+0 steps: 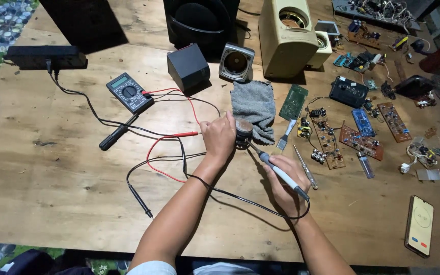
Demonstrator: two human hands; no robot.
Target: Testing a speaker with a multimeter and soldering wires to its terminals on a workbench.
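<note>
Head-worn camera, looking steeply down on the worktop (52, 168)

A single view, from just above and behind the person's forearms, which enter at 6 o'clock, facing toward 12 o'clock across the wooden surface. It sits close: the left hand (219, 138) and right hand (281, 181) fall near the middle, the speakers (286, 38) line the 12 o'clock edge, and floor shows at 7 and 11 o'clock.

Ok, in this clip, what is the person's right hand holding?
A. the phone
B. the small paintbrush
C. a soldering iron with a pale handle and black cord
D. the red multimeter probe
C: the right hand grips a soldering iron with a pale handle, its tip at the small round speaker part that the left hand steadies. The red probe, paintbrush and phone all lie on the table.
</note>
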